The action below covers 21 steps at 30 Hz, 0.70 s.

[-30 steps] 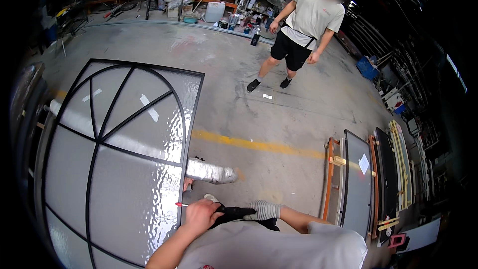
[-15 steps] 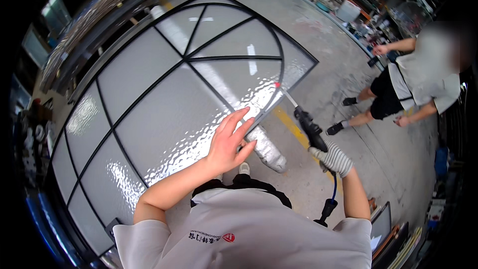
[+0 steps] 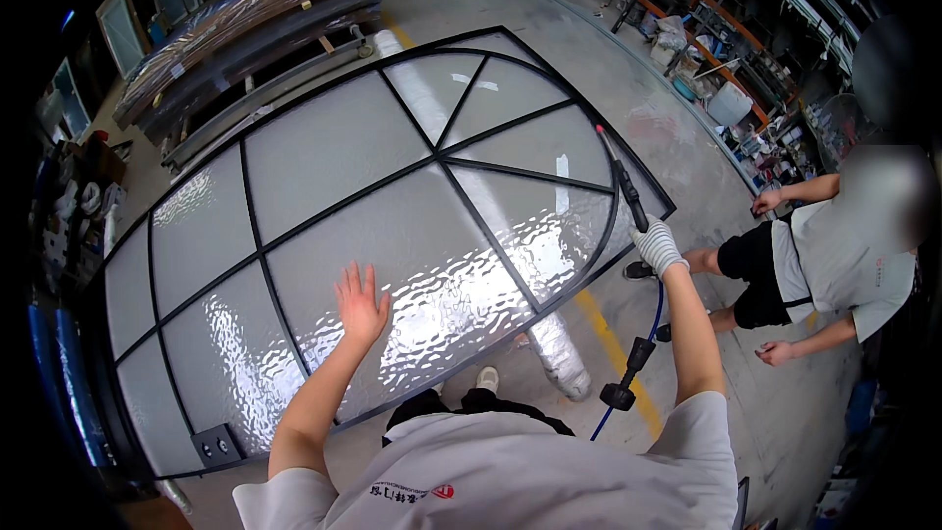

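Note:
My bare left hand (image 3: 361, 306) is spread out, fingers apart, over or on the textured glass of a large black-framed panel (image 3: 345, 221); whether it touches the glass is unclear. Black bars divide the panel, some fanning out under an arch at the far right end. In a striped glove, my right hand (image 3: 659, 243) grips a slim black tool (image 3: 630, 198) with a long metal tube and a red tip. That tip is over the arched bar near the panel's far right edge. A blue cord (image 3: 656, 306) with black inline parts (image 3: 628, 376) trails from the tool.
At right, close to the panel's corner, stands another person (image 3: 824, 255). A foil-wrapped roll (image 3: 559, 358) sticks out from under the panel. Film-wrapped stacked panels (image 3: 255, 29) occupy the back left. Cluttered shelves (image 3: 706, 79) line the far right.
My right hand has carried the tool farther out along the arched bar. My left hand has moved left from the panel's near edge to above the glass. The view has shifted.

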{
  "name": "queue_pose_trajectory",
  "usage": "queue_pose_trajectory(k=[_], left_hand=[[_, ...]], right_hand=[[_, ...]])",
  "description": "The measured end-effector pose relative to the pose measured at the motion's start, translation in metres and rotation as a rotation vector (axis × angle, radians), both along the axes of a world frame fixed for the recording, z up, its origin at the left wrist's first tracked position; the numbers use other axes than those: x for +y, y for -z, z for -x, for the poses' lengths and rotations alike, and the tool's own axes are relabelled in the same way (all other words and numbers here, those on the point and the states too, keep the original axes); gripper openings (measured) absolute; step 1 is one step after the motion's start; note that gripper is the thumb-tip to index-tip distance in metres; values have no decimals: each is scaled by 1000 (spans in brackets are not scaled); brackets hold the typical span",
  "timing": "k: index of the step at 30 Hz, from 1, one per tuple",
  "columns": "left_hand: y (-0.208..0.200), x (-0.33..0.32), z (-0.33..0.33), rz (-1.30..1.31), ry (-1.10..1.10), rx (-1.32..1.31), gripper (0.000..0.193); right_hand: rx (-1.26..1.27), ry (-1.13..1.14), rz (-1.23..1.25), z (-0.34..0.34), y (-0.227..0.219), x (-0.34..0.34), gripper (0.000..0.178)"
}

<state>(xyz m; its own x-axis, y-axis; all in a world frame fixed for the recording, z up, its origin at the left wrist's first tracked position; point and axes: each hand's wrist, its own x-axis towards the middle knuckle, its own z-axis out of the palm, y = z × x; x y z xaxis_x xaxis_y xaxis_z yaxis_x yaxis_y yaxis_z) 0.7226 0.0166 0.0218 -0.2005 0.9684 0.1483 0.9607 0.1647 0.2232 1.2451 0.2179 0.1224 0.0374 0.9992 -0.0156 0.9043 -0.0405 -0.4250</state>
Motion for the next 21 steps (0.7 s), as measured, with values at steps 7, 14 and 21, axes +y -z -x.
queue_pose_trajectory(k=[7, 14, 21], left_hand=[[11, 40, 19, -45, 32, -73, 63], [2, 48, 24, 44, 62, -125, 62], [4, 50, 25, 29, 65, -120, 62]], right_hand=[[-186, -108, -60, 65, -20, 12, 36], [-216, 96, 92, 60, 17, 38, 37], [-332, -231, 313, 165, 24, 46, 43]])
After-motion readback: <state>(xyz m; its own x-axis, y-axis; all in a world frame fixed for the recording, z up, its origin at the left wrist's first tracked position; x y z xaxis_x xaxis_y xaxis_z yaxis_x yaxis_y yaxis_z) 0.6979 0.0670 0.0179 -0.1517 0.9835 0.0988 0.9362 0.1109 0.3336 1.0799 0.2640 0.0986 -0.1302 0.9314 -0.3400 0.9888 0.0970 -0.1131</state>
